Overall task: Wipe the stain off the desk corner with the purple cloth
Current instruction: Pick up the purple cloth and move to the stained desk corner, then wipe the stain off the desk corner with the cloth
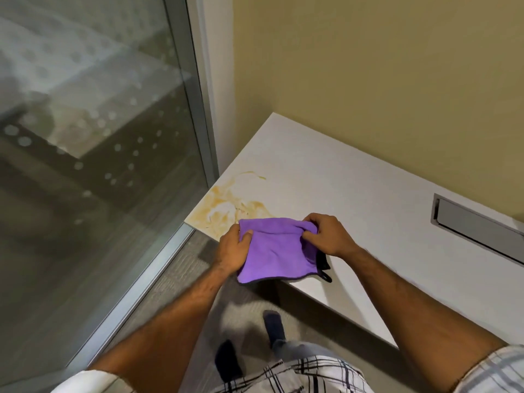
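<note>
A yellow-brown smeared stain [226,205] covers the near-left corner of the white desk [354,188]. Just in front of it I hold the purple cloth [276,252] with both hands; it has a dark edge and a black hanging loop at its lower right. My left hand [234,248] grips the cloth's left edge, thumb on top. Its upper right part is bunched in my right hand [329,235]. The cloth hangs over the desk's front edge, its top edge touching the stain's near side.
A glass wall with a metal frame [198,114] stands right beside the desk corner on the left. A yellow wall [382,66] backs the desk. A grey recessed cable slot [476,225] sits in the desk at the right. My feet stand on grey carpet below.
</note>
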A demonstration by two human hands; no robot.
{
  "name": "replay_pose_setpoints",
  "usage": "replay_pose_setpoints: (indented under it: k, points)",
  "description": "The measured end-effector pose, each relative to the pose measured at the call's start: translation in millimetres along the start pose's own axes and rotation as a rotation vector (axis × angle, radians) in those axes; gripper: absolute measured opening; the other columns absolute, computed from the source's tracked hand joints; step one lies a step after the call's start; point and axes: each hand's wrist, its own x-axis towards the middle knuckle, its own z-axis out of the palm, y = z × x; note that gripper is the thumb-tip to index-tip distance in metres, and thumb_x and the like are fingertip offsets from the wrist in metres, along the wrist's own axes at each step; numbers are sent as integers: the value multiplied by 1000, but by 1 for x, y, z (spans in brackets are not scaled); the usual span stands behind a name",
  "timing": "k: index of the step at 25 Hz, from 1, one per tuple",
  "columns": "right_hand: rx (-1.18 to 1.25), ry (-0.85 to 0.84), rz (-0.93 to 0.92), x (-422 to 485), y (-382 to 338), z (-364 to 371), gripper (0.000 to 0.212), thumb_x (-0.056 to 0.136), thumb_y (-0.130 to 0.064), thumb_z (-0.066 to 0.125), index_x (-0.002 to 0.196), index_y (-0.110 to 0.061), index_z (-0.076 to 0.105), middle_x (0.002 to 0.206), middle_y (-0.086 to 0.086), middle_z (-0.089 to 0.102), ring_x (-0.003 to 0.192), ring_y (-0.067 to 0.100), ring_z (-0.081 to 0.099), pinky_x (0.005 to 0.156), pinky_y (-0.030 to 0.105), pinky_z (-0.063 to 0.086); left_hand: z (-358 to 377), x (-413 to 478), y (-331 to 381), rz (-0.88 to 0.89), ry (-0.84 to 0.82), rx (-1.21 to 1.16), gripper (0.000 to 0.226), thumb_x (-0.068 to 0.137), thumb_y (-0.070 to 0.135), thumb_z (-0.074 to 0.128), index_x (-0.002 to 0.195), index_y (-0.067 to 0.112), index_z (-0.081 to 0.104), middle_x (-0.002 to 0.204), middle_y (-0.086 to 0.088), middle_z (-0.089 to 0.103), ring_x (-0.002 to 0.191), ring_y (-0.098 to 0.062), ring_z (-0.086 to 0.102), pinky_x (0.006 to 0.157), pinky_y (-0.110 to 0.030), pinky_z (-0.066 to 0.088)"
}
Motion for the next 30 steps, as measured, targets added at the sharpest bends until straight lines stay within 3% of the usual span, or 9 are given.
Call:
replay_pose_setpoints:
  k: [4, 7, 10, 13, 20, 23, 26, 28, 30]
  points:
    - [-152, -83, -13, 34, 3, 1, 22, 87, -23, 66, 105, -10, 67, 98, 8, 70, 87, 26, 63, 75, 34, 51, -1, 21, 1, -70, -13, 40, 42, 98, 30, 53, 132, 8, 47, 127, -8, 59, 109, -25, 59, 93, -39, 52]
    - [-278, -110, -18, 58, 8, 15, 22, 89, -20, 60, 107, -8, 64, 103, 13, 67, 93, 31, 62, 77, 36, 48, -6, 34, -2, -96, -30, 54, 41, 94, 27, 59, 130, 11, 46, 123, -8, 60, 107, -25, 61, 90, -40, 55]
    - [-411, -76, -93, 77, 6, 31, 38, 88, -24, 61, 123, -8, 61, 122, 16, 62, 114, 33, 56, 102, 42, 40, -12, 41, -7, -60, -98, 147, 57, 92, 27, 63, 142, 16, 38, 138, -7, 52, 123, -25, 55, 104, -41, 48]
    - [-452, -66, -153, 80, -1, 53, 64, 86, -38, 63, 142, -11, 47, 152, 20, 38, 142, 34, 32, 120, 51, 19, -14, 46, -12, 27, -152, 375, 67, 90, 31, 63, 148, 16, 31, 151, -8, 38, 135, -27, 44, 113, -41, 38]
    - [-435, -175, -3, 61, 2, 115, 93, 81, -74, 54, 156, -37, 13, 165, 12, -17, 152, 38, -13, 113, 73, 3, -11, 41, -24, 183, -205, 718, 76, 90, 42, 59, 152, 16, 25, 161, -7, 26, 147, -25, 25, 120, -42, 26]
    - [-357, -57, 171, 67, -2, 136, 103, 72, -83, 55, 155, -40, 13, 163, 24, -13, 149, 48, -9, 107, 79, 11, -19, 36, -34, 212, -148, 768, 77, 86, 46, 63, 150, 15, 32, 158, -9, 34, 145, -28, 32, 116, -49, 32]
    - [-336, 26, 306, 83, -11, 154, 103, 70, -87, 49, 155, -40, 14, 162, 31, -3, 148, 52, -4, 107, 79, 8, -35, 27, -49, 153, -88, 726, 76, 84, 48, 65, 147, 18, 36, 158, -8, 35, 144, -31, 35, 112, -57, 36]
    - [-400, 44, 263, 87, -10, 162, 94, 77, -83, 47, 154, -36, 23, 163, 25, 7, 149, 49, 4, 111, 74, 9, -45, 20, -64, 115, -55, 749, 76, 85, 51, 64, 147, 21, 33, 159, -5, 33, 145, -29, 33, 114, -58, 33]
    - [-432, 21, 58, 84, -5, 163, 74, 88, -68, 50, 149, -26, 40, 160, 18, 28, 148, 44, 21, 114, 66, 18, -55, 12, -75, 41, -45, 752, 75, 86, 54, 61, 147, 24, 30, 159, -3, 33, 145, -26, 32, 116, -57, 28]
